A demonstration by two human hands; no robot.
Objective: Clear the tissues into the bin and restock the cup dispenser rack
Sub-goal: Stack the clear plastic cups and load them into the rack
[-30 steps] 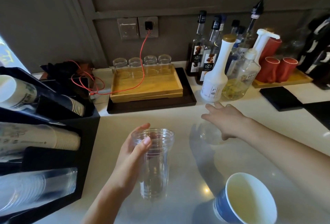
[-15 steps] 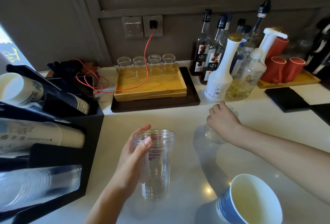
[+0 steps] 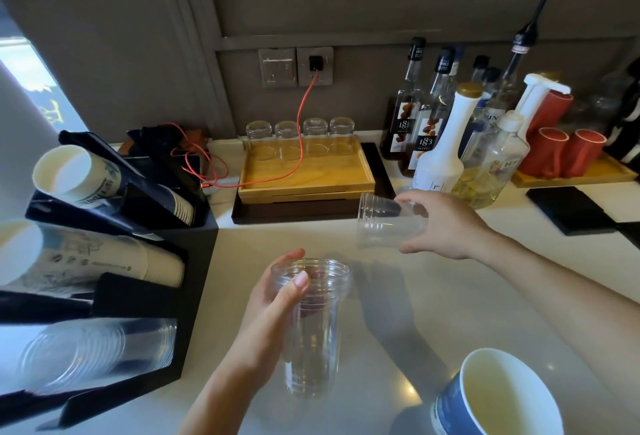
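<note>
Nearest, a blue paper cup (image 3: 491, 400) stands at the counter's front edge. Just beyond it the left hand (image 3: 273, 310) wraps thumb and fingers round the rim end of an upright stack of clear plastic cups (image 3: 311, 327) resting on the white counter (image 3: 450, 296). Farther back the right hand (image 3: 446, 223) grips a single clear cup (image 3: 388, 223) by its base, held on its side above the counter, mouth pointing left toward the black dispenser rack (image 3: 166, 296). Behind stand a wooden tray (image 3: 304, 174) and syrup bottles (image 3: 426, 115).
</note>
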